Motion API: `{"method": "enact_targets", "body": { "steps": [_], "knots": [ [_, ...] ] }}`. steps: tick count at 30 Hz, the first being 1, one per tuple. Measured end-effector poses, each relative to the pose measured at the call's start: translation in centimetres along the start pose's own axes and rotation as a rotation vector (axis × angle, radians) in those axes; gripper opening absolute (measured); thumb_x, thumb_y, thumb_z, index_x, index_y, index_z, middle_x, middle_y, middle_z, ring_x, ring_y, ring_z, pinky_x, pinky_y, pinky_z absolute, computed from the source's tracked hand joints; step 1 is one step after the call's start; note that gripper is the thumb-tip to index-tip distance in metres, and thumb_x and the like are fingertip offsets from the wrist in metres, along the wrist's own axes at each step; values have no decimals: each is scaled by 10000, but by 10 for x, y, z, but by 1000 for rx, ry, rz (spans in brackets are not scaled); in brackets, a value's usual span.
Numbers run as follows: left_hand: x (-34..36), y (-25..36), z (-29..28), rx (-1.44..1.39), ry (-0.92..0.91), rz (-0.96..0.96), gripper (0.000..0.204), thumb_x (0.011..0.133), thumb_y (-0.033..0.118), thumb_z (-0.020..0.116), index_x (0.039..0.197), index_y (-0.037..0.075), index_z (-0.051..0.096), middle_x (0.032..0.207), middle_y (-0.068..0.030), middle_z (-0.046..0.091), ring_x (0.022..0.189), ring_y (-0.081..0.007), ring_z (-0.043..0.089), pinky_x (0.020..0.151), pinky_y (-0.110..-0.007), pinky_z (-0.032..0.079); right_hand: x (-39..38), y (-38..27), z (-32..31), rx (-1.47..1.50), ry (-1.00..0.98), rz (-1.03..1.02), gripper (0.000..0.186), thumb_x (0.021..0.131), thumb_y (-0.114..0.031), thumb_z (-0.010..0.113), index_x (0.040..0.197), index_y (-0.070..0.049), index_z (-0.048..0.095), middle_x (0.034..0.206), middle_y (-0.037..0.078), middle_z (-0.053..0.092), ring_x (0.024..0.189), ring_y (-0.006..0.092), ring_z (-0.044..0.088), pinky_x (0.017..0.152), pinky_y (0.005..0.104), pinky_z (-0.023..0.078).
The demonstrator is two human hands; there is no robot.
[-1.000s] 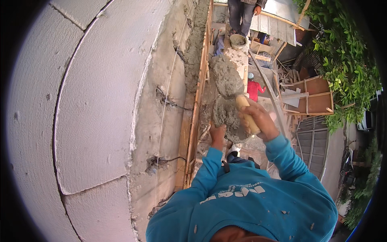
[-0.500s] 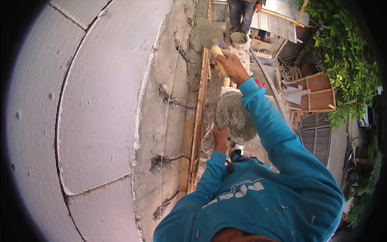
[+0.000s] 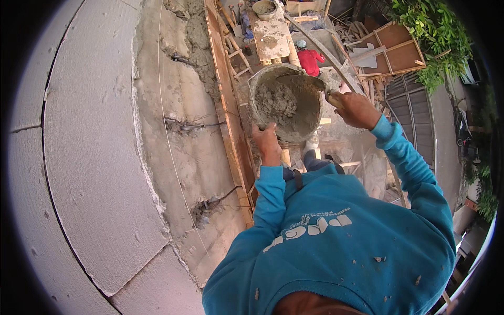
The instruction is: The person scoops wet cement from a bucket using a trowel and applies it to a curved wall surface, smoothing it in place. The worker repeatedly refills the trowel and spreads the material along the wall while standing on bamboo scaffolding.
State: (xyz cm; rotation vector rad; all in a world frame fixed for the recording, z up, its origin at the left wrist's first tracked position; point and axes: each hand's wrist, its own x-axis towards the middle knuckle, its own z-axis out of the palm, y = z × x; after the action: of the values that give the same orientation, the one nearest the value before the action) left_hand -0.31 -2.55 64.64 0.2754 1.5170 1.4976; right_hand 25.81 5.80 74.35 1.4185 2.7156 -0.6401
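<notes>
My left hand point(image 3: 268, 143) grips the near rim of a round bucket point(image 3: 311, 116), which is tilted toward me. Wet grey mortar point(image 3: 275, 102) lies inside it, heaped on the left. My right hand point(image 3: 358, 109) is closed around the handle of a trowel point(image 3: 305, 82). The trowel's blade reaches over the bucket's far right rim into its mouth, partly against the inner wall. My right-hand fingers are partly hidden behind the handle.
On the left rises a pale block wall point(image 3: 100, 173). A string point(image 3: 172, 152) runs along the cement strip beside it, with wires poking out. Wooden formwork point(image 3: 229, 121) edges fresh mortar point(image 3: 202, 47). Beyond are a plank point(image 3: 270, 39), a second bucket point(image 3: 264, 9) and a person in red point(image 3: 310, 59) below.
The trowel has come back from the mortar along the wall to the bucket. The bucket is now tilted in my left hand. The view has shifted, and a standing person has left it.
</notes>
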Motion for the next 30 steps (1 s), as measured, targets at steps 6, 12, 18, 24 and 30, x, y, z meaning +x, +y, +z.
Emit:
{"method": "enact_targets", "body": {
  "steps": [6, 12, 18, 24, 30],
  "knots": [
    [-10, 14, 6, 7, -58, 58, 643, 783, -89, 606, 1390, -72, 398, 1219, -146, 577, 1024, -215, 578, 890, -316, 466, -7, -19, 34, -16, -131, -14, 438, 802, -179, 681, 1195, -42, 543, 782, 212, 646, 748, 402, 657, 660, 524, 511],
    [-6, 2, -5, 138, -78, 218, 666, 780, -103, 610, 1407, -91, 384, 1273, -161, 551, 1093, -217, 561, 942, -313, 450, -10, -13, -27, -85, -188, 72, 243, 836, -185, 616, 1032, -42, 599, 784, 227, 646, 752, 419, 655, 689, 525, 515],
    [-43, 43, 21, 83, -210, 261, 623, 785, -101, 585, 1386, -76, 426, 1265, -144, 563, 1098, -202, 570, 943, -309, 454, 0, 17, -41, 417, -608, 256, 271, 869, -238, 630, 1069, -56, 603, 673, 40, 567, 500, 168, 556, 430, 303, 472],
    [-36, 52, 9, 15, -261, 124, 461, 784, -69, 582, 1241, -38, 530, 1075, -84, 629, 926, -165, 606, 795, -289, 488, -33, 11, 26, 937, -568, 162, 401, 866, -128, 655, 1246, -63, 543, 691, 30, 588, 497, 117, 522, 446, 273, 449],
    [7, 32, -10, 30, -219, 70, 421, 797, -83, 559, 1213, -19, 548, 1056, -79, 620, 873, -163, 585, 745, -296, 484, -32, -12, 76, 1154, -372, 115, 483, 874, -104, 655, 1324, -51, 487, 794, 30, 602, 534, 101, 523, 483, 268, 464]
  ]
}}
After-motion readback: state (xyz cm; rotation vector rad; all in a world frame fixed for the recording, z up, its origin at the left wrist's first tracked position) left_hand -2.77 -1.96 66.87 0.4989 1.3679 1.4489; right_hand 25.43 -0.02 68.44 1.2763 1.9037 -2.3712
